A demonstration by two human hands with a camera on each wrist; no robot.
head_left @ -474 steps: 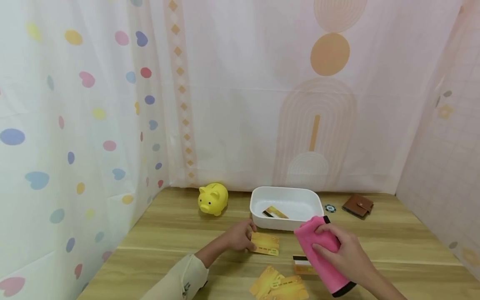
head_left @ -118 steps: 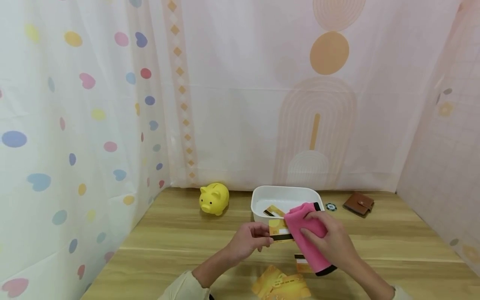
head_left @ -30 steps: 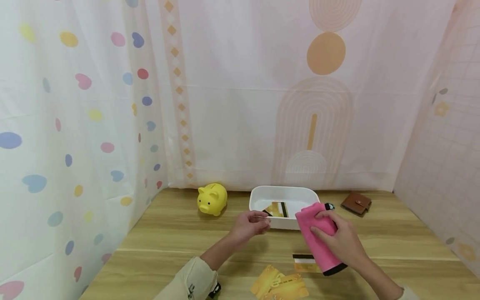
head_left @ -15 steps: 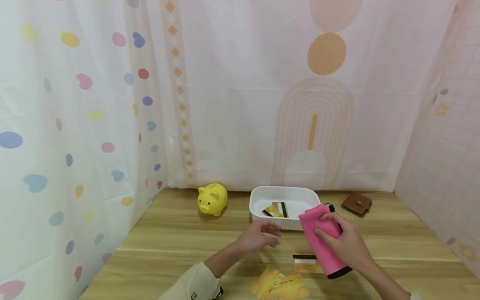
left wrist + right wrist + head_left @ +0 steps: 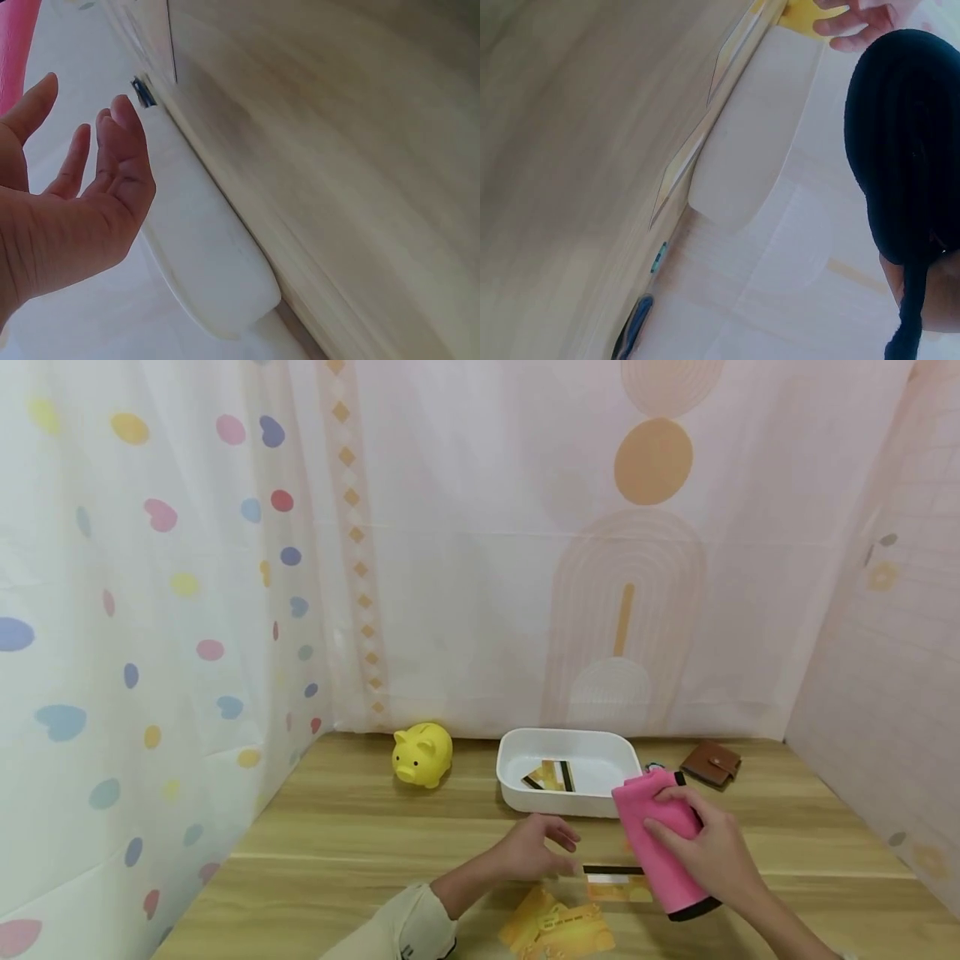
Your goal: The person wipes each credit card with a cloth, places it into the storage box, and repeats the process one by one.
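Note:
My left hand [image 5: 543, 852] hovers open just left of a gold card with a black stripe [image 5: 615, 883] lying on the wooden table [image 5: 360, 852]; its fingers [image 5: 112, 142] are spread and hold nothing. My right hand [image 5: 712, 852] grips a pink cloth-wrapped roll with a black end [image 5: 660, 847], held above that card's right side. The roll's black end [image 5: 904, 150] fills the right wrist view. The white tray [image 5: 525, 799] behind holds two cards [image 5: 551, 775]. Two more gold cards [image 5: 558, 931] lie overlapped at the near edge.
A yellow piggy bank [image 5: 422, 754] stands left of the tray. A brown wallet [image 5: 712, 762] lies at the back right. Patterned curtains close in the table on three sides.
A second card now lies in the tray after my left hand let it go. That hand has since come back toward me and down to the striped card. The roll shifted slightly right.

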